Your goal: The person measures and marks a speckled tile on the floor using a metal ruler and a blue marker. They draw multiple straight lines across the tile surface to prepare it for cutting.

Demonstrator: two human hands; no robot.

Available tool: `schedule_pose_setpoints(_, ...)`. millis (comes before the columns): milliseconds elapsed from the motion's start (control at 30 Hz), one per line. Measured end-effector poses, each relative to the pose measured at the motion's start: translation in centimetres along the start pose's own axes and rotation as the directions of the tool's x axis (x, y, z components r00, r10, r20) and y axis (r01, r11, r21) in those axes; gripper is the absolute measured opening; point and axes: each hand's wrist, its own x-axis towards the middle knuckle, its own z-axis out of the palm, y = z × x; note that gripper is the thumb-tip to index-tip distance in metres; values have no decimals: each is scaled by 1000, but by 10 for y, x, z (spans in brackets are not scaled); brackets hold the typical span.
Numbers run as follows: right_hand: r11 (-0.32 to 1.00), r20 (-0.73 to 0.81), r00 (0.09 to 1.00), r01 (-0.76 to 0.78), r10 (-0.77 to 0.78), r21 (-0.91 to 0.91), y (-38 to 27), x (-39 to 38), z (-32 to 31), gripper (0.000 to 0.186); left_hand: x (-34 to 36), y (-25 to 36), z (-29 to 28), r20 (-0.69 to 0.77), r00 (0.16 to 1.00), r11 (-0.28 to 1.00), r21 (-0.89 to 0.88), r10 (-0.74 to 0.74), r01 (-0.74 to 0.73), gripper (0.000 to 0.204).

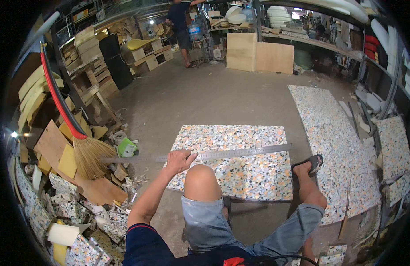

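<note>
My left hand [180,161] is closed round a long metal ruler [240,153]. The ruler lies slantwise across a speckled multicoloured foam sheet [240,177] on the floor, and its left part sticks out past the sheet toward a broom. My left knee is bent over the sheet's near left part. My right sandalled foot [309,165] stands by the sheet's right edge. My right hand does not show; only a strip of skin beside my right thigh is visible at the lower edge, too little to name.
A larger speckled foam sheet [338,155] lies on the right, with a thin wooden-handled tool [345,213] on it. Left are a red-handled straw broom [92,155], foam scraps [63,195] and a green scoop [126,147]. Plywood boards [258,53] and a standing person [180,26] are behind.
</note>
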Motion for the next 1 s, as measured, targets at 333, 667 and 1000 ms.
schedule_pose_setpoints(333, 992, -79, 994, -63, 72, 113, 34, -26, 33, 39, -20, -12, 20, -41, 998, 990, -131, -57, 51, 51)
schedule_pose_setpoints(667, 981, -856, 496, -40, -145, -190, 99, -73, -190, 27, 17, 19, 128, 243, 965, 927, -330, -101, 180, 41)
schedule_pose_setpoints(1000, 900, -685, 727, 322, -37, 294, -213, -19, -320, 34, 27, -16, 302, 458, 889, 897, -382, -28, 225, 43)
